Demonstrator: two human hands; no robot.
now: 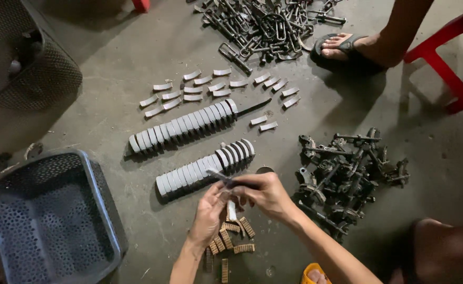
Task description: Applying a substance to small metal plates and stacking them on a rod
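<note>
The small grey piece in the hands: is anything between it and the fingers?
No. Both the left hand and the right hand hold the small grey piece directly; nothing visible lies between it and the fingers, above the brown toothed pieces.

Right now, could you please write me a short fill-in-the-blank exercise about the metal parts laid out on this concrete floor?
1. The left hand and right hand meet over small ribbed ____-coloured pieces.
2. The long stacks of curved grey metal plates form ____ rows.
3. The empty perforated grey plastic basket sits to the hands' ____.
4. A foot in a dark sandal rests beside a ____ plastic stool.

Missing words: brown; two; left; red
</note>
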